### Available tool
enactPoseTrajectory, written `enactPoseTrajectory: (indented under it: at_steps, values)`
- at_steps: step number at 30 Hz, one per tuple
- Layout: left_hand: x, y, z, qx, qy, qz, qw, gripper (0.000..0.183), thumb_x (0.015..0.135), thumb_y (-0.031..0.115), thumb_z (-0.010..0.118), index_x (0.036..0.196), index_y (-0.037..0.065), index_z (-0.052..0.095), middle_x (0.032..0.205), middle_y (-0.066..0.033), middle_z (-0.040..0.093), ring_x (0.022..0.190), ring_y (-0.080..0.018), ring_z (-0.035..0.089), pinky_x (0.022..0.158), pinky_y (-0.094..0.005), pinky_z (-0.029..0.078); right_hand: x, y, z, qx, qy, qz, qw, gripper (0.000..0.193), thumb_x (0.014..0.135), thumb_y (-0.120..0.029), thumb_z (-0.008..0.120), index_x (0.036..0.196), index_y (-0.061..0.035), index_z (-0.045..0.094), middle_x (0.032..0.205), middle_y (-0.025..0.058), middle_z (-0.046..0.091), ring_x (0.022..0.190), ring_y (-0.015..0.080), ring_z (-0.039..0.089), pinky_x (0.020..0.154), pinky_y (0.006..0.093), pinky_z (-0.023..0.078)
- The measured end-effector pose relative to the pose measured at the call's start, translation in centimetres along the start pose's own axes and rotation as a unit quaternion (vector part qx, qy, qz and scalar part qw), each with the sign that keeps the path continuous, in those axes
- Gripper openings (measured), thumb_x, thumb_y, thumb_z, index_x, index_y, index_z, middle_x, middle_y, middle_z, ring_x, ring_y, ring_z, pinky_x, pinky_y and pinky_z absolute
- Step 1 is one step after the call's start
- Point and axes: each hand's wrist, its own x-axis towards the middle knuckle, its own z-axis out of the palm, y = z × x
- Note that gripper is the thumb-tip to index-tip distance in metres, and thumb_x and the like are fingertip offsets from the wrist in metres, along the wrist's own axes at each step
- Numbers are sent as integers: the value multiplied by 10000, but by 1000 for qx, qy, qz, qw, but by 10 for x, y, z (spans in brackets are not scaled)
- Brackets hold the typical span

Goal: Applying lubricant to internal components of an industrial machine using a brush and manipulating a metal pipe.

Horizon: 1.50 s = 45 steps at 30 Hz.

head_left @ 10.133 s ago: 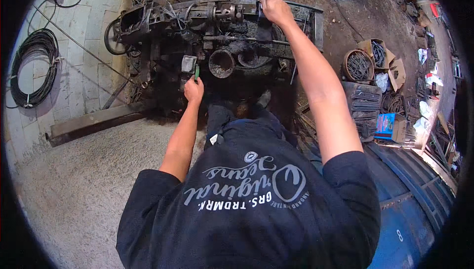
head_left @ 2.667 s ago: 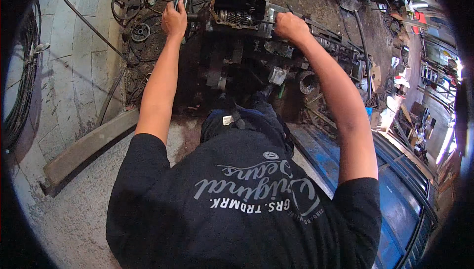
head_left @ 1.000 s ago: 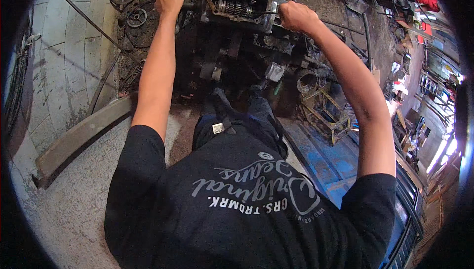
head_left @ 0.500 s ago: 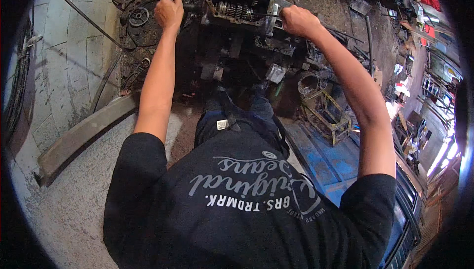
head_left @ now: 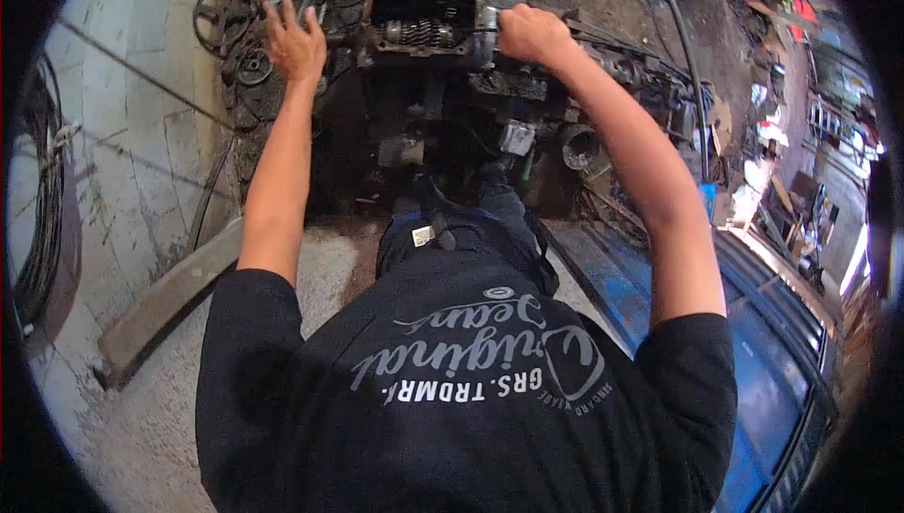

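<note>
Head view, looking straight down: an opened gearbox housing (head_left: 424,28) is seen at the top of the frame, its rusty rim framing a row of gears (head_left: 414,35) inside. The left hand (head_left: 294,38) is laid with fingers spread on the dark, greasy metal just left of the housing, beside a belt pulley (head_left: 221,19); nothing is seen gripped in it. The right hand (head_left: 529,33) is closed in a fist at the housing's right edge, wrapped around a part there; exactly what is held cannot be told from this angle. Both arms are stretched forward. Below the housing, a grimy engine block (head_left: 443,136) is stood among loose parts, with a round metal sleeve (head_left: 579,146) off to its right. A timber beam (head_left: 165,301) is laid on the concrete floor (head_left: 132,419) at left, and a blue metal panel (head_left: 772,372) is seen at lower right.
</note>
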Motion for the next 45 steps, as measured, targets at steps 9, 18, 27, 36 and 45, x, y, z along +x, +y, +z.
enactPoseTrajectory:
  at_steps: [9, 18, 27, 36, 45]
  values:
    - [22, -18, 7, 186, -52, 74, 978, 783, 929, 681, 339, 1535, 192, 257, 1579, -191, 201, 1448, -380, 207, 1132, -627, 142, -121, 52, 66, 379, 60, 129, 914, 375, 819, -323, 648, 1001, 1, 702, 883, 269, 679, 909, 412, 664, 819, 444, 516]
    - [-35, 34, -11, 96, 54, 36, 993, 890, 913, 708, 358, 1561, 154, 99, 1596, -226, 51, 1478, -394, 44, 1137, -638, 82, -363, 195, 270, 596, 130, 289, 738, 324, 889, -260, 648, 1092, -8, 669, 942, 179, 705, 829, 289, 674, 752, 374, 504]
    - [-272, 166, 26, 126, 55, 37, 990, 777, 959, 490, 486, 1521, 29, 211, 1548, -263, 210, 1430, -414, 228, 1122, -613, 197, -371, 351, 432, 413, 235, 470, 744, 235, 872, -197, 591, 940, 8, 683, 862, 256, 668, 894, 423, 651, 781, 465, 497]
    - [-412, 318, 66, 70, -165, 80, 981, 679, 929, 215, 588, 1476, -31, 269, 1488, -255, 323, 1397, -399, 286, 1156, -472, 231, -279, 429, 433, 441, 381, 414, 700, 137, 820, -74, 626, 911, 27, 645, 943, 200, 575, 916, 404, 572, 813, 487, 463]
    - [-432, 359, 88, 34, -206, 87, 974, 657, 918, 178, 595, 1464, -28, 291, 1455, -253, 364, 1346, -397, 362, 1118, -425, 316, -246, 449, 422, 342, 428, 417, 725, 202, 809, -151, 685, 702, 21, 670, 725, 202, 647, 725, 389, 643, 681, 480, 494]
